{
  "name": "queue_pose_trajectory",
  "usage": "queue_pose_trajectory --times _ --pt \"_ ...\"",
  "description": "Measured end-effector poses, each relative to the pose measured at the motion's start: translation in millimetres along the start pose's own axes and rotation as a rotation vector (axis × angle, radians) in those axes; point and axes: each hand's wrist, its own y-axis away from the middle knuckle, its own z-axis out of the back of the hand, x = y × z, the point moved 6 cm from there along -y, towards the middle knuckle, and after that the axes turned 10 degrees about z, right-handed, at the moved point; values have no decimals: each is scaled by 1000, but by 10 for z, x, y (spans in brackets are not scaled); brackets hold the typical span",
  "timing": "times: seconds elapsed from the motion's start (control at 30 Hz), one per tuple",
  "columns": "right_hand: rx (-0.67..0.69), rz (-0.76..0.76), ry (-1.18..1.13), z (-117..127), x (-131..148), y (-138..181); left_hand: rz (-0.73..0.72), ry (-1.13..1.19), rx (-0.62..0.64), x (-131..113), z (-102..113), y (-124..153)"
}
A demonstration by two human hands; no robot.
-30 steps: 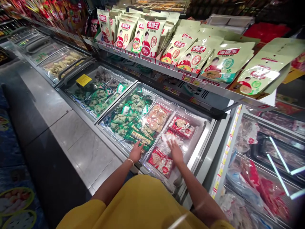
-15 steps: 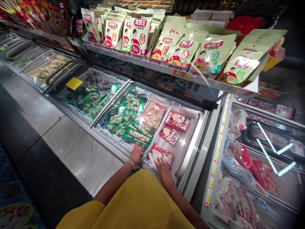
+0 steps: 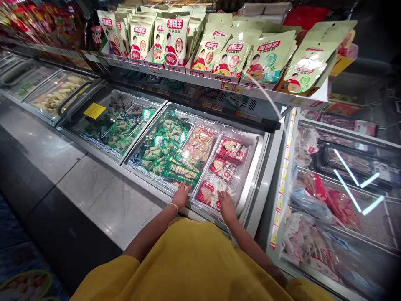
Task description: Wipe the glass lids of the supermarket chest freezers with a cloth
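A chest freezer with a clear glass lid (image 3: 242, 175) is right in front of me. My right hand (image 3: 227, 207) has its fingertips on a crumpled white cloth (image 3: 224, 187), which lies against the glass over a red-and-white food packet (image 3: 207, 193); the frames do not show whether it is cloth or paper. To the left, my left hand (image 3: 182, 195) lies flat on the lid's near edge, fingers stretched, close to the green packets (image 3: 178, 170) beneath. It holds nothing, and a light band circles that wrist.
Above the freezer runs a shelf of pale green pouches (image 3: 206, 52). Another glass-topped freezer (image 3: 326, 225) with bagged meat is at the right. More freezers line the left, one bearing a yellow sign (image 3: 94, 110). A grey tiled ledge (image 3: 106, 200) borders them in front.
My right hand has moved right and slightly forward over the glass with the white cloth. My left hand has moved slightly up in the picture. The whole view has shifted a little.
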Motion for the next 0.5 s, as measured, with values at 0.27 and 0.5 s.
queue_pose_trajectory --times 0.27,0.5 --pt "36 76 1 -297 347 832 -37 -50 -16 22 -111 102" --pt "-49 -113 -81 103 -164 -171 -118 -67 -32 110 109 42"
